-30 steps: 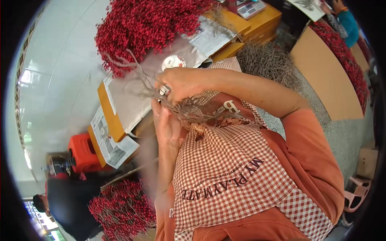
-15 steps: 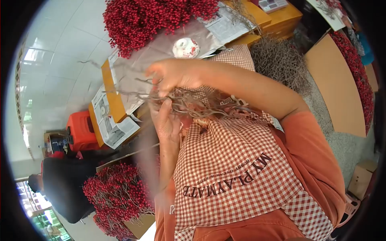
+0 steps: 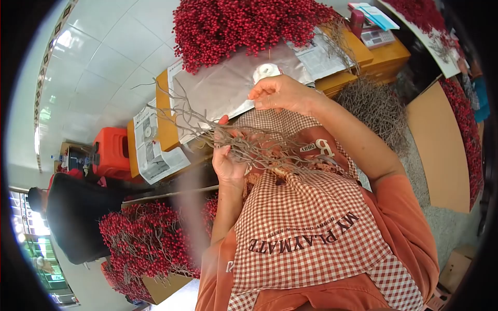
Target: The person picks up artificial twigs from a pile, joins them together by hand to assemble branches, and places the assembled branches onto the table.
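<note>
My left hand (image 3: pixel 228 165) is closed around a bunch of bare brown twigs (image 3: pixel 259 147), held in front of my checked apron (image 3: pixel 306 207). The thin tips fan out to the upper left, and the other ends lie against the apron. Up and to the right of it, my right hand (image 3: pixel 277 94) is apart from the twigs, its fingers curled together; whether something thin is pinched there is hidden. Just beyond those fingers sits a white round roll (image 3: pixel 266 71) on the covered table (image 3: pixel 223 78), partly hidden by the hand.
Red berry branches (image 3: pixel 244 31) are heaped at the table's back, with more (image 3: pixel 150 243) in a box at lower left. A twig pile (image 3: pixel 373 109) and a cardboard sheet (image 3: pixel 441 150) are at right. A person in black (image 3: pixel 83 217) is at left, near a red container (image 3: pixel 111 153).
My right hand has moved off the twigs, rightward toward the roll. My left hand keeps the bunch, whose tips now spread more plainly. The whole view has shifted a little.
</note>
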{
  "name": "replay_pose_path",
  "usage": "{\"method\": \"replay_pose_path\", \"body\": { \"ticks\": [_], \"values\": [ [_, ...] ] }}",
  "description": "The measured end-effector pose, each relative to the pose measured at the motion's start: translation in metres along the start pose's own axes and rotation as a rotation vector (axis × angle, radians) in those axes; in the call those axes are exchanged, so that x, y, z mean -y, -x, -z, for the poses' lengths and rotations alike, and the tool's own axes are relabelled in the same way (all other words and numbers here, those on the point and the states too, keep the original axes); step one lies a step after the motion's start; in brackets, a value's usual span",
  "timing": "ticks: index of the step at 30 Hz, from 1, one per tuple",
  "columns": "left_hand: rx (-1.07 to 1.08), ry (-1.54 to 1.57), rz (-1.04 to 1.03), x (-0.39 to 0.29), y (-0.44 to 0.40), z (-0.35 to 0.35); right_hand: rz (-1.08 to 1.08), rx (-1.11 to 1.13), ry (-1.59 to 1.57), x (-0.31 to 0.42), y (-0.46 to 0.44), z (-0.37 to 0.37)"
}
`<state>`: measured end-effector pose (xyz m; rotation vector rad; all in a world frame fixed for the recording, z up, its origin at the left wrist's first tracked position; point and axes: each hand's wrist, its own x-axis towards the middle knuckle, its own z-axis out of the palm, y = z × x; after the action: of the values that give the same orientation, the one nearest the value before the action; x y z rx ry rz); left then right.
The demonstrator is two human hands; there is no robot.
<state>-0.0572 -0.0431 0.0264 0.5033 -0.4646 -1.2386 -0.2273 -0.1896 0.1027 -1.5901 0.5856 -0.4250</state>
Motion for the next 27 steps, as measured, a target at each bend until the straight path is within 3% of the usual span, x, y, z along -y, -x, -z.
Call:
{"method": "replay_pose_path", "body": {
  "ticks": [1, 3, 6, 10, 11, 13, 14, 16, 19, 22, 27],
  "values": [
    [0.026, -0.009, 0.009, 0.012, -0.001, -0.002, 0.010, 0.007, -0.012, -0.015, 0.000, 0.009],
    [0.085, 0.019, 0.028, 0.013, -0.001, -0.003, 0.229, -0.045, 0.065, -0.032, -0.009, 0.006],
    [0.114, 0.020, 0.055, 0.017, 0.002, -0.022, 0.265, 0.011, 0.273, -0.023, -0.006, -0.014],
    [0.151, 0.073, 0.057, 0.014, 0.002, -0.020, 0.163, 0.072, 0.409, -0.011, -0.005, -0.017],
    [0.156, 0.077, 0.062, 0.017, 0.002, -0.014, 0.195, -0.044, 0.320, -0.022, -0.006, -0.006],
    [-0.111, 0.099, 0.113, 0.016, 0.005, 0.004, 0.216, -0.157, 0.240, -0.025, -0.006, 0.002],
    [-0.004, 0.185, 0.152, 0.017, 0.003, 0.010, 0.200, -0.181, 0.163, -0.020, -0.005, 0.005],
    [-0.043, 0.133, 0.113, 0.026, 0.006, 0.008, 0.190, -0.187, 0.050, -0.003, 0.000, 0.005],
    [-0.067, 0.088, 0.073, 0.031, 0.005, -0.009, 0.130, -0.234, 0.180, 0.008, 0.007, -0.004],
    [0.211, 0.257, 0.055, 0.031, 0.000, -0.024, 0.251, -0.281, 0.367, -0.014, 0.003, -0.019],
    [0.155, 0.223, 0.101, 0.024, 0.003, -0.003, 0.242, -0.183, 0.361, -0.028, 0.001, -0.025]
  ]
}}
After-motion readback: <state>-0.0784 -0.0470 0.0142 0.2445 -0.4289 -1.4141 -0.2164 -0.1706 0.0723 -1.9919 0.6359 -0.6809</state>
